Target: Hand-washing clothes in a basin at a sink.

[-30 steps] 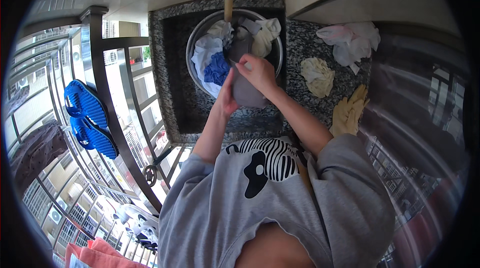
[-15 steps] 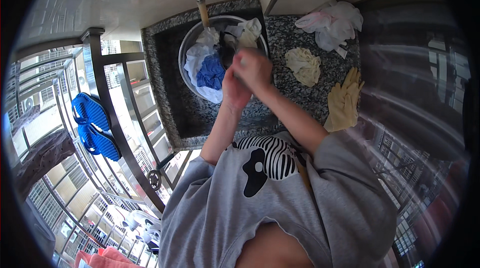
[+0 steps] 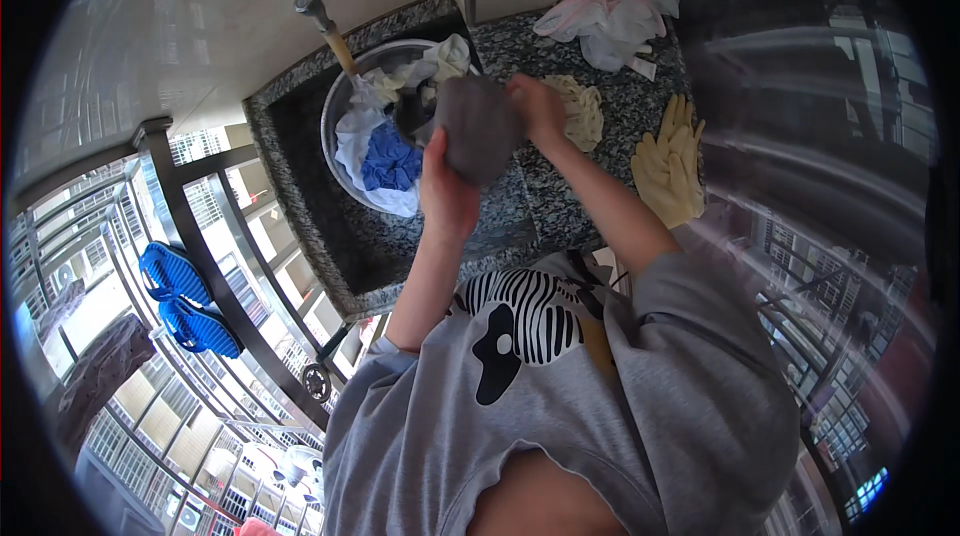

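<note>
A dark grey cloth (image 3: 480, 131), blurred by motion, is spread between my two hands above the right side of a metal basin (image 3: 330, 126). My left hand (image 3: 449, 194) is closed on its near left edge, thumb uppermost. Its right edge is pinched in my right hand (image 3: 540, 112). The cloth's exact kind does not show. Inside the basin lie a blue cloth (image 3: 391, 158), several white and cream cloths (image 3: 445, 56) and something black (image 3: 413, 116), partly hidden behind the grey cloth.
The basin sits in a speckled stone sink (image 3: 300, 198) under a tap (image 3: 318, 11). On the counter to the right are a crumpled cream cloth (image 3: 583, 111), pale yellow rubber gloves (image 3: 668, 164) and a plastic bag (image 3: 615, 18). Blue flip-flops (image 3: 188, 301) hang at the left railing.
My hands were close together over the basin; now the right has moved away to the right and the grey cloth is opened out between them. The whole view has shifted slightly.
</note>
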`<state>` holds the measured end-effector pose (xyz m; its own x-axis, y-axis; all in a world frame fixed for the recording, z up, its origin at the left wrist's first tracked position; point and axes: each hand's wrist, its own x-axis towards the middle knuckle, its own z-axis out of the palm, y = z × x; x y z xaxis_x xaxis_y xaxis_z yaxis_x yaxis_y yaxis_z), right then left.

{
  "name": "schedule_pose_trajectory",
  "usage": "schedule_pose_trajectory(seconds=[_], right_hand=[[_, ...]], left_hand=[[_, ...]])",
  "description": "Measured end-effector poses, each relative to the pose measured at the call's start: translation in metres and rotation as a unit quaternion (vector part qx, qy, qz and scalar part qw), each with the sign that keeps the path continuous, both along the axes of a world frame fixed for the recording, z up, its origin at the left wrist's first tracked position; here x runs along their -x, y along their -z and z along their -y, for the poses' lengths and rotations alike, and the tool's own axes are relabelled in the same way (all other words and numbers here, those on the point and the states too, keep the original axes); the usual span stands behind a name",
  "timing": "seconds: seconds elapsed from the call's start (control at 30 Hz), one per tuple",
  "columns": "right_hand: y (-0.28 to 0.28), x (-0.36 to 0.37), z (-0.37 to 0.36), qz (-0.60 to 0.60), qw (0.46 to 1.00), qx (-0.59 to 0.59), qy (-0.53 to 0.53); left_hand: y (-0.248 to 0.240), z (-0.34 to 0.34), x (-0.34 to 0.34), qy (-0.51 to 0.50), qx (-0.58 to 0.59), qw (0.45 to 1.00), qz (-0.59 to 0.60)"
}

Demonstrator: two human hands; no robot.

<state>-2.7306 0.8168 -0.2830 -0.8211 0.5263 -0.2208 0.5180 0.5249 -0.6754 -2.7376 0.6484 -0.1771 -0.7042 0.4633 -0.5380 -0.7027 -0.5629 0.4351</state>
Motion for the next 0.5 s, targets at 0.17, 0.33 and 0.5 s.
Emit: schedule_pose_trajectory(seconds=[0.17, 0.33, 0.5], right_hand=[[0.037, -0.067, -0.087, -0.064, 0.989, -0.129, -0.015], [0.013, -0.074, -0.115, -0.032, 0.986, -0.036, 0.157], [0.038, -0.071, 0.000, -0.201, 0.928, -0.213, -0.231]], left_hand=[[0.035, -0.055, -0.017, 0.039, -0.127, 0.991, 0.030], [0.143, -0.049, -0.058, 0.101, 0.222, 0.970, 0.002], [0.167, -0.032, -0.077, 0.145, 0.333, 0.926, -0.098]])
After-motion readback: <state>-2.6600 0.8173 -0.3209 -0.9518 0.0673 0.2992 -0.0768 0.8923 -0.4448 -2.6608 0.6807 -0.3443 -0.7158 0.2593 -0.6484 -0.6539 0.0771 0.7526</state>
